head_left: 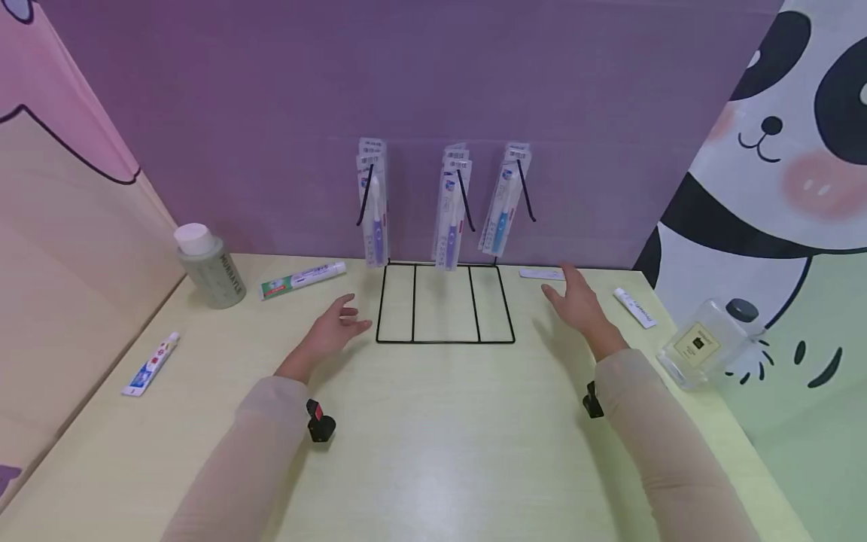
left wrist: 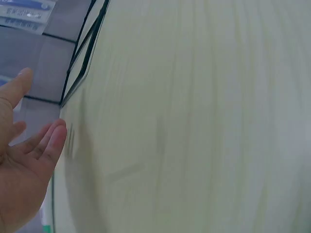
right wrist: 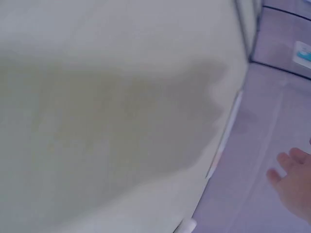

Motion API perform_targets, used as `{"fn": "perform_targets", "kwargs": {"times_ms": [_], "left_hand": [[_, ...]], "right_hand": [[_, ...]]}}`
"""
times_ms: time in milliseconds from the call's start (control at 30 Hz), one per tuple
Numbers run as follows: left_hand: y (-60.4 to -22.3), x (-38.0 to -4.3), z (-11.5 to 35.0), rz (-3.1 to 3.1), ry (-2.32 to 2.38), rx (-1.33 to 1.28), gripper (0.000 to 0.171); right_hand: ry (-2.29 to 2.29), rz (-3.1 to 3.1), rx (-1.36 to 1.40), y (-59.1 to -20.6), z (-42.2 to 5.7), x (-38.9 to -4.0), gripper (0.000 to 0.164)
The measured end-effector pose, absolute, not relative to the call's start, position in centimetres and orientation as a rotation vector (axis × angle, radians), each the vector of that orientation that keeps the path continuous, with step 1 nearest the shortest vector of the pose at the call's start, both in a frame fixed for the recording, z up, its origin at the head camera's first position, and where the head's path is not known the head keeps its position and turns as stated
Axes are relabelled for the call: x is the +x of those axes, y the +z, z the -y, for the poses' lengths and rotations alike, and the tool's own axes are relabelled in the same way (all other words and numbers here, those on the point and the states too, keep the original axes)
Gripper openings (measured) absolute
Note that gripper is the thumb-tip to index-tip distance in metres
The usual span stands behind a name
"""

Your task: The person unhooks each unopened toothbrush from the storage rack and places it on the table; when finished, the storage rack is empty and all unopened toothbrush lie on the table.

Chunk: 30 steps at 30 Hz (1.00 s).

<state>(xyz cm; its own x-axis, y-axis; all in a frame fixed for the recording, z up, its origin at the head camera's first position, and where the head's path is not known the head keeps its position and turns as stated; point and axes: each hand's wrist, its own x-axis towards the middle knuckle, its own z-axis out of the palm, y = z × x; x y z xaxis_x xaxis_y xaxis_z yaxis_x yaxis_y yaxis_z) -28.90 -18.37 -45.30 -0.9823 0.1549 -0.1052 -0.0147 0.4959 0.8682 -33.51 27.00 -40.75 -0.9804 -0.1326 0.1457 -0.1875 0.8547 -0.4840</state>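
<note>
A black wire rack (head_left: pixel 445 342) stands at the back of the table, with packaged toothbrushes hanging from its hooks in three groups: left (head_left: pixel 373 211), middle (head_left: pixel 451 214) and right (head_left: pixel 504 203). My left hand (head_left: pixel 332 327) is held just left of the rack's base, fingers loosely bent and holding nothing. In the left wrist view its thumb and fingers (left wrist: pixel 56 141) are spread apart. To the right of the rack, my right hand (head_left: pixel 579 305) reaches forward with nothing in it. Its fingertips are near a flat white packet (head_left: pixel 540 274), partly hidden by the hand.
At the left are a toothpaste tube with a green end (head_left: pixel 302 280), a blue-and-white tube (head_left: pixel 151 365) and a grey-green bottle with a white cap (head_left: pixel 215 271). A small white tube (head_left: pixel 634 308) and a clear bottle with a black cap (head_left: pixel 707 342) are at the right.
</note>
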Motion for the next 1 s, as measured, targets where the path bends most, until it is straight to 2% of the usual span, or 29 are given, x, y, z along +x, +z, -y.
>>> {"fn": "perform_targets", "kwargs": {"times_ms": [333, 567, 1000], "left_hand": [[-46.9, -29.7, 15.6, -2.641, 1.439, 0.188, 0.067], [-47.7, -30.0, 15.0, -2.685, 1.328, 0.196, 0.052], [-47.6, -29.7, 15.3, -2.685, 1.360, 0.217, 0.049]], "right_hand": [[1.350, 2.498, 0.236, -37.6, -23.0, -35.8, 0.055], [1.447, 2.372, 0.224, -35.9, -21.1, -37.2, 0.048], [1.580, 2.265, 0.176, -33.1, -18.0, -39.3, 0.042]]}}
